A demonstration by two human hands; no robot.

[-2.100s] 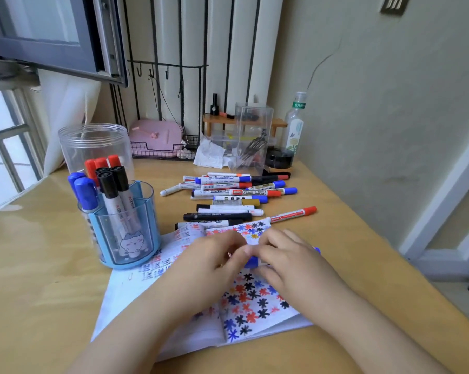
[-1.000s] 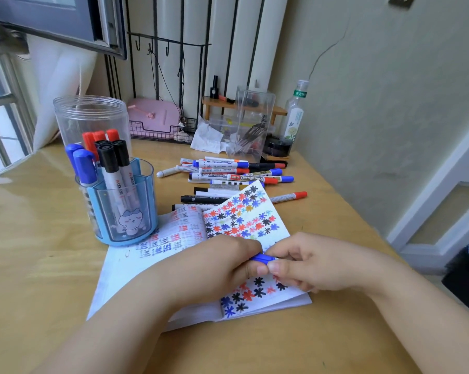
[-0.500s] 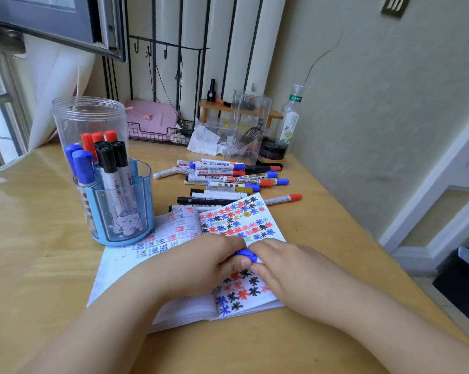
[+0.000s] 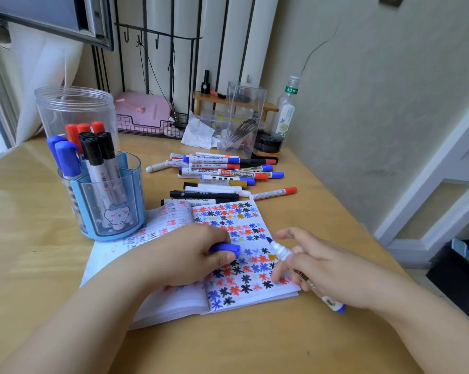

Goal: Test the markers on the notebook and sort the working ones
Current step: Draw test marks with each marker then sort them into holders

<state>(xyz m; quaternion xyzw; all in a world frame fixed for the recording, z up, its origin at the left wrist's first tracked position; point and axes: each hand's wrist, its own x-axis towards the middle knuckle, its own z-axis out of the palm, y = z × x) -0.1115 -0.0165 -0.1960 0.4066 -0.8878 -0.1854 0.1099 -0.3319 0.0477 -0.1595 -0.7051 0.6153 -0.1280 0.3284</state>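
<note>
An open notebook (image 4: 228,298) lies on the wooden table, its right page covered with red, blue and black star marks. My left hand (image 4: 190,255) rests on the notebook and grips a blue marker cap (image 4: 225,250). My right hand (image 4: 325,268) holds the uncapped blue marker (image 4: 282,251), its tip pointing up-left just over the page. A pile of several capped markers (image 4: 222,176) lies beyond the notebook. A blue pen holder (image 4: 106,209) at the left holds several upright markers.
A clear plastic jar (image 4: 74,112) stands behind the holder. A pink box in a wire tray (image 4: 144,117), crumpled tissue (image 4: 198,133), a clear acrylic box (image 4: 244,117) and a bottle (image 4: 286,109) line the back. The wall and table edge run along the right.
My hands have pulled apart: the blue cap came off the marker and stays in my left hand, while my right hand drew the marker body to the right, baring its tip.
</note>
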